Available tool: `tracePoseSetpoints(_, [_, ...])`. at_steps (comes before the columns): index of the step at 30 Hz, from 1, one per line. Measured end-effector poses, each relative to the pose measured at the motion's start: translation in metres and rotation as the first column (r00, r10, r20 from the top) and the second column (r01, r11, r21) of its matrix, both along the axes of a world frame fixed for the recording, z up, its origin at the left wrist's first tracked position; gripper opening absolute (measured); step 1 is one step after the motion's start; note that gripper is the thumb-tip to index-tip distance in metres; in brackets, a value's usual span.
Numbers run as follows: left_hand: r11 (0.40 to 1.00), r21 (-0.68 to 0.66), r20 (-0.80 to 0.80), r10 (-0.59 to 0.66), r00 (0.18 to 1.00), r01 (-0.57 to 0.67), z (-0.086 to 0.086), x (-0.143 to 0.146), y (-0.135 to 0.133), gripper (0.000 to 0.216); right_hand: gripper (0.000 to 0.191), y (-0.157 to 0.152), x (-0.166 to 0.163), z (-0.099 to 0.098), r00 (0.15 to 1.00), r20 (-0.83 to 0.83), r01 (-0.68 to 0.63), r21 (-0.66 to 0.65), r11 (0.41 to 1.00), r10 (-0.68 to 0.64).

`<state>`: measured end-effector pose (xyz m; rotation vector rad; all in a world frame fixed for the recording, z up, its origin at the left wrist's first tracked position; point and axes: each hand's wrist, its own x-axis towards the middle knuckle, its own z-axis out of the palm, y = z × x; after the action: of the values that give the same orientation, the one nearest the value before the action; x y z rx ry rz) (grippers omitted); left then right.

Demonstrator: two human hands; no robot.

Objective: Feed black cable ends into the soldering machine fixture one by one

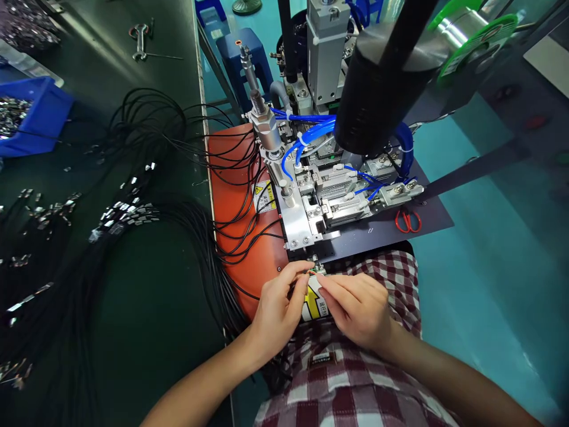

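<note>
My left hand and my right hand meet in a pinch at the near edge of the machine. Between their fingertips run thin coloured wires, which both hands seem to grip. Just beyond the fingertips sits a small metal and green part, partly hidden by the fingers. Below it shows a white label with a yellow arrow. Black cables lie across the orange machine cover left of my left hand; whether the pinched wires belong to one of them is hidden.
On the dark table at left lie a large bundle of black cables with metal connectors, a blue bin and a wrench. Red-handled scissors rest right of the machine. A black cylinder and green solder spool overhang it.
</note>
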<state>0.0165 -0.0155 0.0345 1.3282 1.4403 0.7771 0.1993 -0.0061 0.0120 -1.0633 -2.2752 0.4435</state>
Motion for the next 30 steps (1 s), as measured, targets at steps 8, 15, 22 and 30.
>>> tracePoseSetpoints(8, [0.999,-0.026,0.055,0.027,0.998,-0.025,0.000,0.001,-0.002,0.022,0.017,0.008,-0.012,0.005,0.844,-0.385,0.046,-0.642,0.766,-0.373])
tracePoseSetpoints(15, [1.000,0.008,0.052,0.018,0.998,-0.018,-0.001,0.002,-0.004,0.020,0.023,0.025,-0.022,0.010,0.644,-0.462,-0.300,-0.886,0.354,-0.610])
tracePoseSetpoints(22, [0.999,0.032,0.067,0.006,0.998,-0.008,-0.001,0.001,-0.005,0.020,0.024,0.025,-0.025,0.007,0.601,-0.471,-0.403,-0.876,0.265,-0.645])
tracePoseSetpoints(30, [0.998,0.054,0.112,0.000,0.994,-0.006,0.001,0.000,-0.004,0.019,0.026,0.029,-0.022,0.012,0.622,-0.473,-0.435,-0.872,0.227,-0.624])
